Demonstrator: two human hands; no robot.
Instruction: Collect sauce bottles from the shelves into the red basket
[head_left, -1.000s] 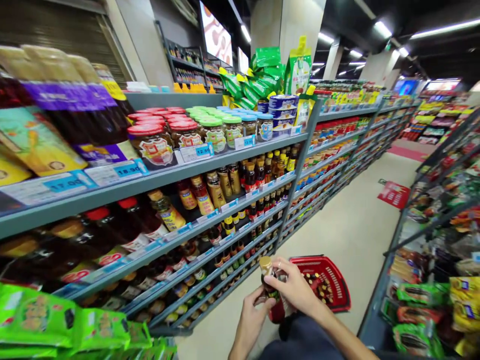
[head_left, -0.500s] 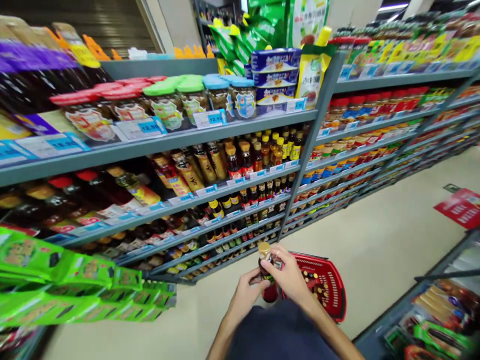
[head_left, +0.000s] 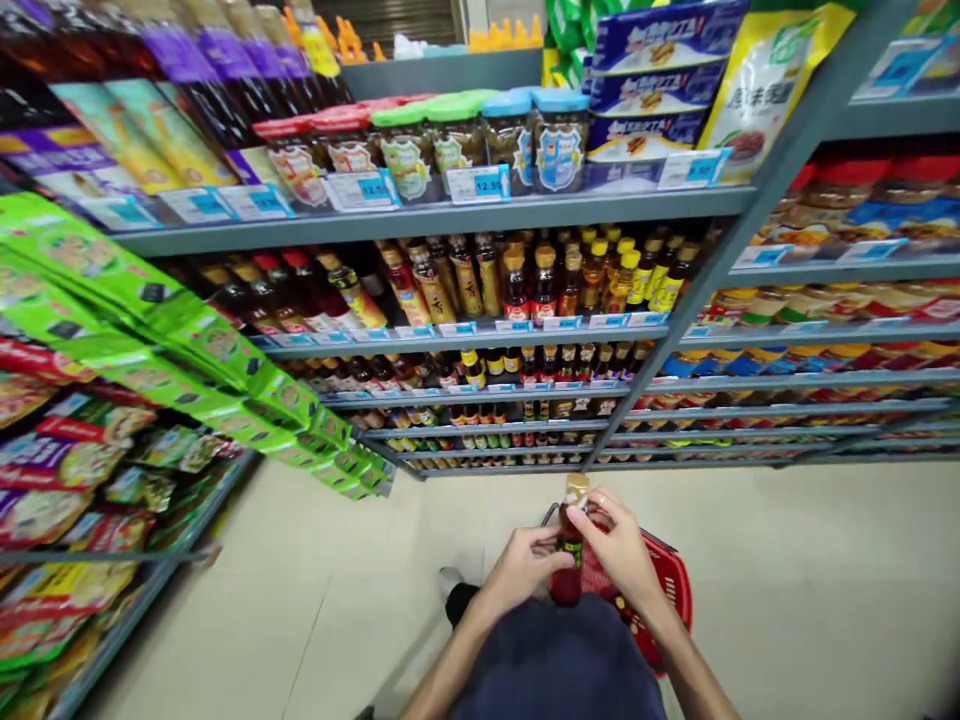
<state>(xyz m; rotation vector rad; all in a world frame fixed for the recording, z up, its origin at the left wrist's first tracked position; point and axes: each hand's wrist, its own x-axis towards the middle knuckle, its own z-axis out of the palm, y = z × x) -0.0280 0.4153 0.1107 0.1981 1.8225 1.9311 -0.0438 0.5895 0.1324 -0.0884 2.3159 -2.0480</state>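
Observation:
Both of my hands hold a small dark sauce bottle (head_left: pixel 568 550) with a gold cap, upright in front of my body. My left hand (head_left: pixel 521 568) wraps its lower left side. My right hand (head_left: pixel 619 550) grips the upper right side, fingers near the cap. Just behind the bottle a red shopping basket (head_left: pixel 669 590) sits on the floor, mostly hidden by my hands. Grey shelves (head_left: pixel 450 215) in front carry rows of sauce bottles and lidded jars.
Green snack packets (head_left: pixel 195 340) hang off a rack on the left, jutting into the aisle. More bagged goods fill the lower left shelves. Pale floor (head_left: pixel 810 580) stretches right along the shelving. My dark clothing fills the bottom centre.
My view has swung left and down, so the shelves now face me squarely. The bottle stays held in both hands, with the basket behind it.

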